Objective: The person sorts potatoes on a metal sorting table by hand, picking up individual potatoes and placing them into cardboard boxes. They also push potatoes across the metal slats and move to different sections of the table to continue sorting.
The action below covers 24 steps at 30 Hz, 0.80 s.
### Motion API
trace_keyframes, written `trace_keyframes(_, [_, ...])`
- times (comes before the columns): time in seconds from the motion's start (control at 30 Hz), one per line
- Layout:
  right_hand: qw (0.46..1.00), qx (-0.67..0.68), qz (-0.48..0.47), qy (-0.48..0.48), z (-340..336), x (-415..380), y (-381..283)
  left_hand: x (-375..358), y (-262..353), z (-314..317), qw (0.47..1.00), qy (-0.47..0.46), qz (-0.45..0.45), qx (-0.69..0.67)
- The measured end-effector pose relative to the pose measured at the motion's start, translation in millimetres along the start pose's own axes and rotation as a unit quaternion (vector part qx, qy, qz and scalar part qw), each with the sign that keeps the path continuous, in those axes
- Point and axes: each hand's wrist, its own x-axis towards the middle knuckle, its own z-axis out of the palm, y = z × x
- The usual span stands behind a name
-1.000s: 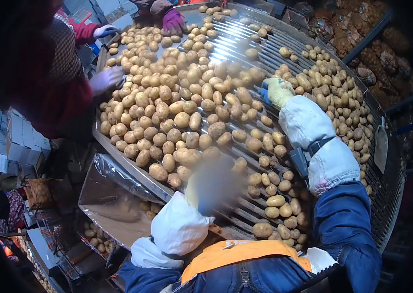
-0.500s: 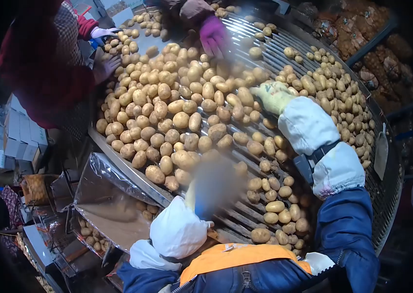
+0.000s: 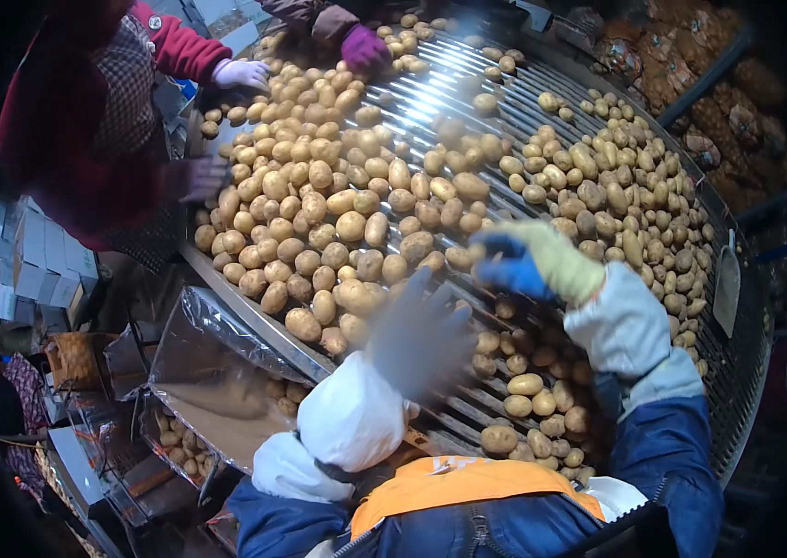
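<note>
Many potatoes (image 3: 351,226) lie on a metal bar table (image 3: 468,402). My left hand (image 3: 423,337), in a grey-looking glove below a white sleeve cover, is above the near-left bars beside the pile. It is blurred, but its fingers look spread and nothing shows in them. My right hand (image 3: 537,262) wears a pale yellow glove with blue on the palm side. It hovers above the bars between the main pile and the right-hand potatoes, fingers bent and apart, with no held potato visible.
At the upper left, a person in red (image 3: 86,167) has gloved hands by the pile. Another person's purple glove (image 3: 364,47) is at the top. A lined box (image 3: 226,409), white cartons (image 3: 40,256) and a metal scoop-like plate (image 3: 726,291) surround the table.
My right hand has moved down and turned, showing blue. My left hand has shifted slightly up with fingers more visible. The purple glove has moved up and left; potatoes have shifted.
</note>
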Motion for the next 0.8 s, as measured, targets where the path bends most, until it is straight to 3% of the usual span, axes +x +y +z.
trace_keyframes(0.03, [0.998,-0.03,-0.046,-0.021,5.6,-10.9,-11.6,4.4,-2.7,-6.5,1.0,0.003,-0.016,-0.025])
trace_keyframes(0.07, [0.999,0.031,-0.003,-0.034,7.2,-10.7,-10.5,8.2,-5.5,-12.7,0.998,0.007,-0.032,-0.051])
trace_keyframes(0.1, [0.999,-0.031,-0.018,0.018,5.8,-3.8,-4.1,11.6,-8.0,-17.9,0.996,0.01,-0.05,-0.077])
trace_keyframes(0.17, [0.984,-0.062,0.157,0.063,-4.2,23.8,-2.4,19.0,-6.7,-23.7,0.988,0.018,-0.083,-0.129])
trace_keyframes(0.2, [0.988,-0.102,0.086,0.077,-2.7,33.8,14.1,2.6,22.9,18.4,0.954,-0.071,-0.135,-0.258])
trace_keyframes(0.23, [0.988,-0.102,0.087,0.074,1.9,47.2,26.6,5.8,17.1,7.8,0.954,-0.069,-0.134,-0.26])
trace_keyframes(0.3, [0.949,-0.313,0.022,0.013,8.4,68.2,44.2,15.4,-0.1,-20.5,0.984,0.046,-0.093,-0.144])
trace_keyframes(0.43, [0.941,-0.323,0.091,-0.052,12.2,90.3,22.0,1.3,27.3,22.3,0.978,0.099,-0.136,-0.122])
trace_keyframes(0.5, [0.96,-0.239,0.138,-0.051,1.2,91.6,29.1,4.3,18.8,12.0,0.968,-0.006,-0.133,-0.211])
trace_keyframes(0.53, [0.957,-0.26,0.121,-0.036,0.3,91.8,32.8,8.4,15.7,5.4,0.958,-0.029,-0.143,-0.247])
trace_keyframes(0.6, [0.954,-0.281,0.104,-0.021,-0.6,87.6,30.9,10.2,13.6,0.5,0.953,-0.05,-0.141,-0.263])
trace_keyframes(0.67, [0.963,-0.157,0.219,0.018,-6.7,77.5,19.6,9.6,13.0,4.4,0.946,-0.073,-0.14,-0.283])
trace_keyframes(0.7, [0.962,-0.16,0.219,0.019,-4.2,69.6,23.7,8.7,14.6,9.1,0.964,-0.026,-0.119,-0.235])
trace_keyframes(0.77, [0.98,-0.029,0.138,0.142,10.1,44.5,35.6,6.9,16.4,14.9,0.978,0.022,-0.095,-0.186])
trace_keyframes(0.8, [0.989,0.063,0.062,0.118,20.2,29.4,31.1,5.8,16.7,16.5,0.972,0.011,-0.107,-0.209])
